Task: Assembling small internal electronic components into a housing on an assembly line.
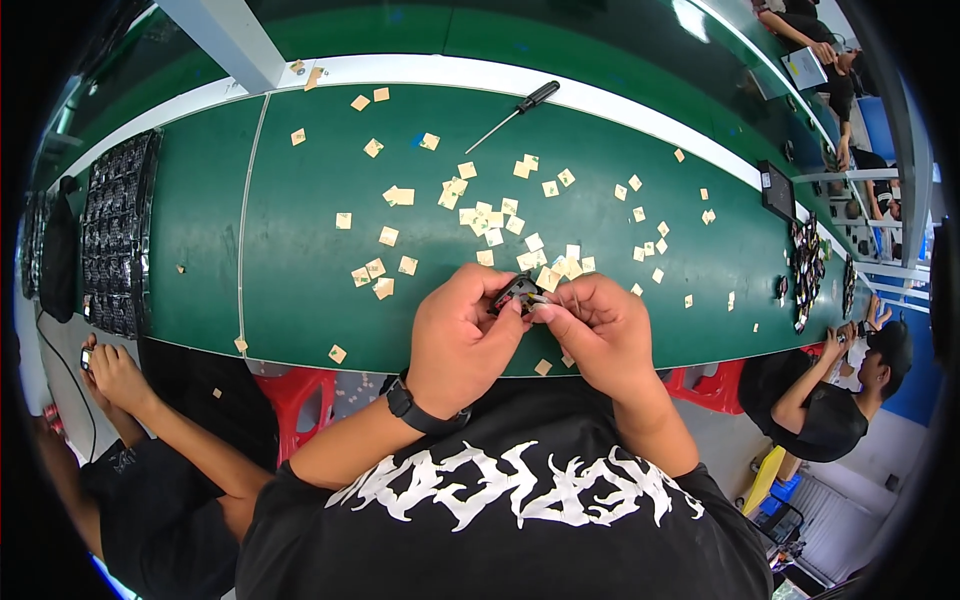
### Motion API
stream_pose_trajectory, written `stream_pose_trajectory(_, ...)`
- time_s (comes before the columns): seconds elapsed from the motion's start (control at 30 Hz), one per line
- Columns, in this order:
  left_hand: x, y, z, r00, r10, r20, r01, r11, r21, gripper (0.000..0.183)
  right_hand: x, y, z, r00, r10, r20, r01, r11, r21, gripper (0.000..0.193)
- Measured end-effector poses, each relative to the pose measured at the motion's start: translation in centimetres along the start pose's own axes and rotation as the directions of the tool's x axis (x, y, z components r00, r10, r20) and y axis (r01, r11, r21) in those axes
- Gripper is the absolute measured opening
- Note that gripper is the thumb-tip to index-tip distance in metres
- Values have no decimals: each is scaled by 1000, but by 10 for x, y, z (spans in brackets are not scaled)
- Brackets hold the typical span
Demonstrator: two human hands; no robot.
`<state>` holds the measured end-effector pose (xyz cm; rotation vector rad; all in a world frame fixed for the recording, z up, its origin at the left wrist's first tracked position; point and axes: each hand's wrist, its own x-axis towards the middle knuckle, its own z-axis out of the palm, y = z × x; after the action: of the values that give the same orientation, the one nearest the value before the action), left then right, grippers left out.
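Close to the table's near edge, my left hand (pixel 462 325) is closed around a small black device housing (pixel 517 290), its inner side facing up. A dark watch is strapped on that wrist. My right hand (pixel 602 325) meets it from the other side, thumb and fingers pinched at the housing's right edge. A small pale piece shows at those fingertips, too small to name. Square cream paper pieces (pixel 482 215) lie scattered over the green table (pixel 330 270), some right beside my fingers. Farther back rests a screwdriver (pixel 537 96) with a black handle.
Stacked black trays (pixel 120 235) of parts stand at the left. Small dark parts (pixel 808 270) are heaped at the far right, near a black box (pixel 777 190). Co-workers sit on both sides, one person's hands (pixel 115 375) at left. Red stools (pixel 300 400) flank me.
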<state>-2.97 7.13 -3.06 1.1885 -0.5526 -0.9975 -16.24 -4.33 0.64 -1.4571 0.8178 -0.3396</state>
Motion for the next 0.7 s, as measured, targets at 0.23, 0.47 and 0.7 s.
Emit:
stream_pose_trajectory(0.23,0,-2,-1,1000,5,27,-7,998,70,17,4,-3,4,993,-120,5,119,984,-136,6)
stream_pose_trajectory(0.47,-1,-1,-6,996,8,87,-1,997,-83,18,9,-5,1,964,-260,62,267,921,-284,6)
stream_pose_trajectory(0.7,2,2,-9,990,-2,143,19,993,-119,19,10,11,6,984,-136,-116,133,990,-35,10)
